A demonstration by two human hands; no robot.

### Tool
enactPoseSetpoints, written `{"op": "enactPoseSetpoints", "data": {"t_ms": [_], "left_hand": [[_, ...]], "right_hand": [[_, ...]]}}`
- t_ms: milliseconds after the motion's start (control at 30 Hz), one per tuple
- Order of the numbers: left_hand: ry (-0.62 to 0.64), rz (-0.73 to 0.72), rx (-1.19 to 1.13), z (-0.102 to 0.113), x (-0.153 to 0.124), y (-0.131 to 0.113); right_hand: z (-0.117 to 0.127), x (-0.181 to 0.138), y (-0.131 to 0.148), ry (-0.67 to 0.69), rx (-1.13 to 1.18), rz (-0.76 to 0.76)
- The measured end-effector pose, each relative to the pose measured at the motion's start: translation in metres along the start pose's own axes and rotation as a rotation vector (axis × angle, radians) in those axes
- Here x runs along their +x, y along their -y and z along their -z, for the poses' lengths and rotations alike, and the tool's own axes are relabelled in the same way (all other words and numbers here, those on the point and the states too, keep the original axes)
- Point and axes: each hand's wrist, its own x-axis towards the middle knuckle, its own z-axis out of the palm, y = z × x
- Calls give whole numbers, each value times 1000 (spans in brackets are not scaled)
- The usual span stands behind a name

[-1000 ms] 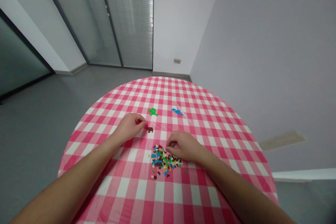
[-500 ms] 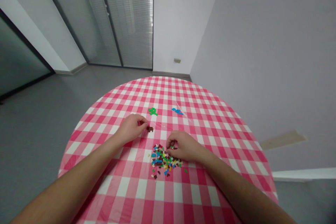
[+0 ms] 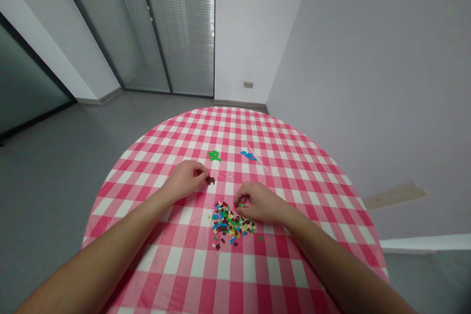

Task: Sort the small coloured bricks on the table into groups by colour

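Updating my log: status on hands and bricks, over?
Left hand beside brown bricks. Right hand at mixed pile. Green bricks, blue bricks farther out.

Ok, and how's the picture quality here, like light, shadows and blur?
Head view: soft, dim light, brightest at the right edge of the glass partition; head view: left forearm shadows the checkered tablecloth; head view: left hand and right hand show no strong motion blur, but the mixed pile looks soft, fine detail lost.
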Motion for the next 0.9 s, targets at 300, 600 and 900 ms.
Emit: {"op": "enactPoseSetpoints", "data": {"t_ms": [300,600,900], "left_hand": [[24,-10,-3,0,1,0],[12,-18,-17,-3,1,3],[11,-21,-4,-2,0,3]], "right_hand": [[-8,5,1,-164,-73,-123],[-3,4,-2,-123,32,-132],[1,3,1,-105,23,-99]]}}
